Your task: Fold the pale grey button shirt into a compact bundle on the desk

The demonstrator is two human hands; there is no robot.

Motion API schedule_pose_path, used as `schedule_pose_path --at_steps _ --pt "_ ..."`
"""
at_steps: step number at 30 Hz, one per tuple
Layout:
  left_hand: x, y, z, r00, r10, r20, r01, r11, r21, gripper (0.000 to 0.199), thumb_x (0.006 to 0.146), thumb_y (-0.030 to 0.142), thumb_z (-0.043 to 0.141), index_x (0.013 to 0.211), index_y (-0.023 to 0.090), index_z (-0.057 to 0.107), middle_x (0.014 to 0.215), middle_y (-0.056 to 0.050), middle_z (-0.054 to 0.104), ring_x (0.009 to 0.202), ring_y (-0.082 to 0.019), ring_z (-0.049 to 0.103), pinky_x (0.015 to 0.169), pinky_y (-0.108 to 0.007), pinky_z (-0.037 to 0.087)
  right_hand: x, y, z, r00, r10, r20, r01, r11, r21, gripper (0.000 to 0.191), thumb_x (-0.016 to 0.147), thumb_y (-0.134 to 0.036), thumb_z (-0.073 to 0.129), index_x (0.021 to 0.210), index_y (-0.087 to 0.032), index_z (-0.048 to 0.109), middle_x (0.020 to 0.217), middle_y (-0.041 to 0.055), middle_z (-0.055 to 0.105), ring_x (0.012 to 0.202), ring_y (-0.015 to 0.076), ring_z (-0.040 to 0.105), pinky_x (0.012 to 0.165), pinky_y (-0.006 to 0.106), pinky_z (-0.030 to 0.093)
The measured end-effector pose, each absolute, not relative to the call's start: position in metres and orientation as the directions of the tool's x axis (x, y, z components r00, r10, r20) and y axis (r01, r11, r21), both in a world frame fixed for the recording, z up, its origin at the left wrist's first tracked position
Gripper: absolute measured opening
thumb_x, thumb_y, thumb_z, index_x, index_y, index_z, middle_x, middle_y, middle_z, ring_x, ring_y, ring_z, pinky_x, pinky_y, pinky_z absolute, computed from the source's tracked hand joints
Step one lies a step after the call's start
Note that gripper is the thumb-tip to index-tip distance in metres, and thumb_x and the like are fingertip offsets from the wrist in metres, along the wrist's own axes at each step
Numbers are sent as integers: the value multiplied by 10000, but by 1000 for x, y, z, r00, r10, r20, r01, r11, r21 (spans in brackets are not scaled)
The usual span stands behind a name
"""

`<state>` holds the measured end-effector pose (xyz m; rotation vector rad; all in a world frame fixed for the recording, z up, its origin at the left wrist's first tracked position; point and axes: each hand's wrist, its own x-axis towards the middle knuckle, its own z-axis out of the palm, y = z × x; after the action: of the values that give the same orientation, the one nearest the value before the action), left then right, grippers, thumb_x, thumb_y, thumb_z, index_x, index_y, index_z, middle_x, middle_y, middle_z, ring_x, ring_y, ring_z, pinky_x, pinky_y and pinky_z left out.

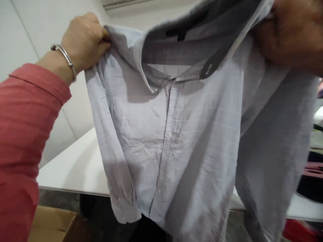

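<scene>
A light grey-blue button-up shirt [146,124] hangs spread out in the air, front towards me, collar at the top. My left hand [84,42] pinches it at the shoulder on the left side; a silver bracelet and a red sleeve are on that arm. At the upper right my right hand [295,37], blurred, has its fingers closed at the other shoulder. A dark label shows inside the collar, and a dark oval patch lies by the neck opening. The placket runs down the middle, with buttons on it. One cuffed sleeve dangles at the left, the other at the right.
Behind the shirt is a white table [75,168], its front edge crossing the view. An open cardboard box [51,218] stands below at the lower left. Folded or piled clothes [314,171] lie at the far right, and something red [299,232] sits below them. White wall panels rise at the back.
</scene>
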<state>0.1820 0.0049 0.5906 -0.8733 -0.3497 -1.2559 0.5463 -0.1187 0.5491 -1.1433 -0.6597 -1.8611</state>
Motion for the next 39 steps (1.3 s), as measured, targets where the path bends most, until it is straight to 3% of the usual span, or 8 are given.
schedule_pose_path --at_steps 3,10,13,17,22,29,39 --pt "179 7 596 307 -610 731 930 27 -368 320 822 225 411 1003 43 601 895 -60 518 1068 -292 484 864 -454 389 539 -114 543 -421 -417 805 727 -686 25 720 859 -488 -6 1136 -11 457 949 248 560 956 282 544 572 358 281" --pt "183 2 589 244 -518 820 950 -41 -309 294 865 258 386 1025 93 568 1019 -71 462 1073 -277 474 888 -438 373 529 -112 538 -275 -388 880 689 -718 -101 531 917 -373 95 1082 -67 496 918 159 592 925 216 555 559 306 258" --pt "183 0 582 212 -444 871 961 -70 -269 325 888 263 331 1059 70 530 1062 -81 429 1114 -290 432 910 -473 333 529 -110 544 -339 -363 868 710 -704 -17 414 925 -351 219 1071 -74 489 933 143 597 892 199 561 553 280 245" --pt "183 2 586 214 -305 928 976 28 -216 284 895 254 326 1052 101 505 1105 -125 451 1017 -263 494 841 -455 417 526 -105 560 -394 -276 877 747 -652 131 384 919 -372 297 1044 -61 484 956 160 593 835 202 558 560 267 255" --pt "199 4 629 205 -187 961 978 15 -206 291 859 143 295 1003 108 546 1088 -155 479 994 -267 520 824 -410 435 530 -97 599 -375 -136 917 781 -580 233 386 928 -359 260 1074 -58 453 1026 187 564 877 231 541 596 277 290" --pt "249 -6 694 199 -115 973 980 22 -198 394 829 77 221 1068 36 532 1092 -218 473 1009 -319 526 807 -427 435 561 -74 666 -251 -44 967 826 -531 190 358 919 -328 236 1075 -96 460 999 170 582 860 257 561 623 300 358" --pt "294 79 701 159 31 987 987 -19 -159 415 833 71 180 1110 36 487 1148 -220 440 974 -267 545 795 -362 442 586 -2 671 -204 91 975 838 -499 222 357 910 -293 201 1061 -104 462 948 174 586 845 268 569 620 311 380"
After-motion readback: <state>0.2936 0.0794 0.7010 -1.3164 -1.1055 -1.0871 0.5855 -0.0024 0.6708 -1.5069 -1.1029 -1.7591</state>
